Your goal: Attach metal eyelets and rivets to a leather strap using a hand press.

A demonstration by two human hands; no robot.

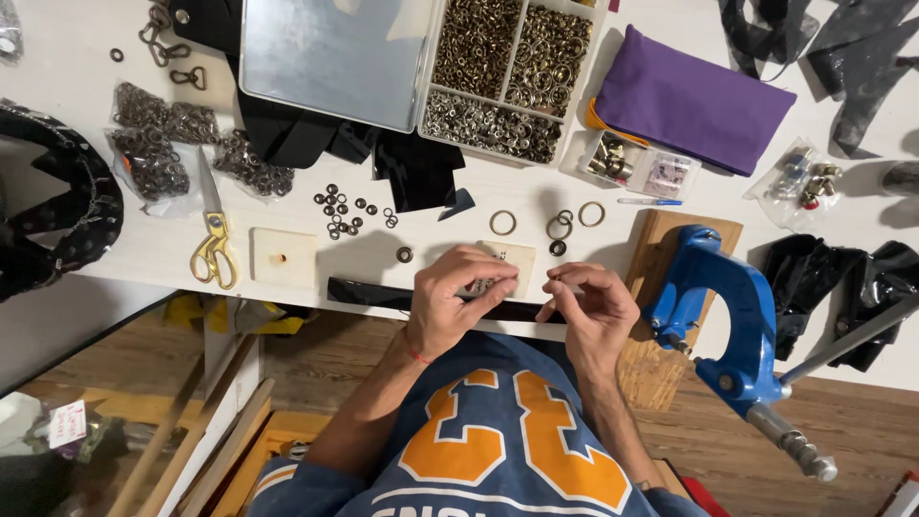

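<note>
Both hands worked at the table's near edge — the left hand pinched a black strap, the right hand curled narrow beside a blue press; anything between its fingertips was hidden.

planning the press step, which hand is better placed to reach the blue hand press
Probably the right hand: the blue metal hand press stands just beside it at the table edge. The left hand rests on the black strap, farther away.
</note>
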